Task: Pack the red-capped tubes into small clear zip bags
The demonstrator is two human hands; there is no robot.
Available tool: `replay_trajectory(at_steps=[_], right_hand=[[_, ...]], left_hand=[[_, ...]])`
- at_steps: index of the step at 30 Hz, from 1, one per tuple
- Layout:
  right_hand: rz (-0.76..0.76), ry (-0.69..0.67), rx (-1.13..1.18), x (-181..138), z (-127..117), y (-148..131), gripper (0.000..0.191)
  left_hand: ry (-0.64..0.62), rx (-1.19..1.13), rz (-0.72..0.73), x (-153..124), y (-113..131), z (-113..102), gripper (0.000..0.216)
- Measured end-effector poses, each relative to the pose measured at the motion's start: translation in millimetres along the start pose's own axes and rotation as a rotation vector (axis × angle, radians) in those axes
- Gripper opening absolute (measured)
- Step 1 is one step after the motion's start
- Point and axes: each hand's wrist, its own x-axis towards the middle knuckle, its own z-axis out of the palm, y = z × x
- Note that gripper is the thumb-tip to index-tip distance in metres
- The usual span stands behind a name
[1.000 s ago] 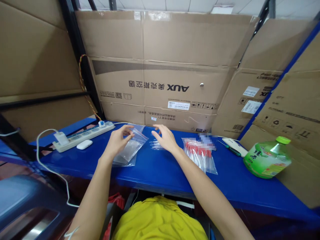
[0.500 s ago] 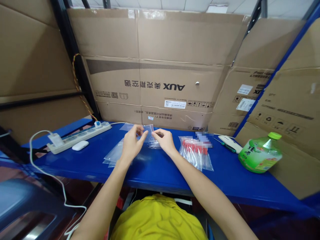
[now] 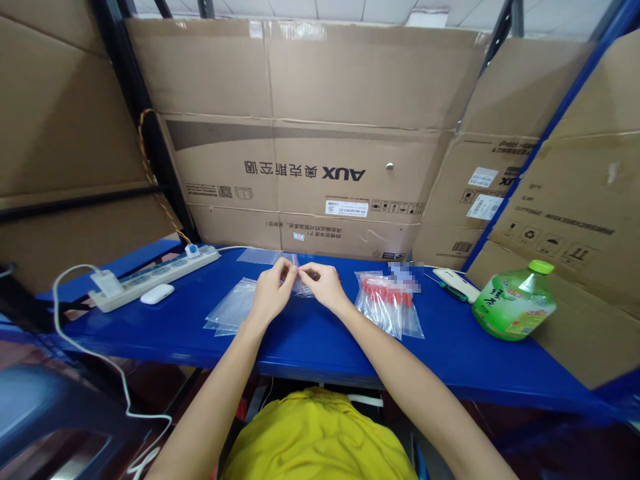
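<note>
My left hand [image 3: 273,288] and my right hand [image 3: 325,287] meet over the middle of the blue table. Thumb and fingertips of both are pinched on the top edge of a small clear zip bag [image 3: 295,262]. What the bag holds, if anything, is hard to make out. Behind my fingers lie thin, light pieces [image 3: 304,291], partly hidden. Close to my left wrist is a loose stack of flat clear plastic bags [image 3: 227,311]. To the right of my right hand rests a pile of clear bags with red-topped pieces inside [image 3: 385,307].
At the left are a white power strip [image 3: 155,277] and a white earbud case [image 3: 157,294]. A green bottle [image 3: 515,303] stands at the right, near a green-handled screwdriver [image 3: 453,291] and a white device [image 3: 457,283]. Cardboard [image 3: 320,87] walls the back of the blue table [image 3: 310,350].
My hands have drawn together at the bag's top edge. The left fingers, which were spread apart, now pinch it beside the right ones. The view has shifted slightly.
</note>
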Motion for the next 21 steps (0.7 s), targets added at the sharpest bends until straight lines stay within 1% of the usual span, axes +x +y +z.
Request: replay_trajectory(at_steps=[3,7,11,14,16,18,20,21], right_hand=[[0.013,0.020,0.015,0,0,1,0.021],[0.017,0.037,0.006,-1,1,-5,0.020],[0.045,0.130,-0.189,-2,2,-13,0.017],[0.074,0.247,-0.353,0,-3,-15,0.012],[0.077,0.291,-0.416,1,-10,-14,0.010],[0.054,0.288,-0.447,1,-15,-13,0.008],[0.024,0.263,-0.443,0,-15,-13,0.001],[0.013,0.247,-0.429,-1,-14,-12,0.004]], left_hand=[[-0.014,0.027,-0.001,0,1,1,0.029],[-0.017,0.052,0.076,0,1,1,0.027],[0.014,0.129,0.107,-2,2,0,0.023],[0.091,0.186,0.077,-2,3,0,0.019],[0.139,0.203,0.059,-2,3,-1,0.017],[0.151,0.201,0.059,-2,3,0,0.017],[0.147,0.193,0.069,-2,3,1,0.020],[0.147,0.189,0.075,-3,3,2,0.020]])
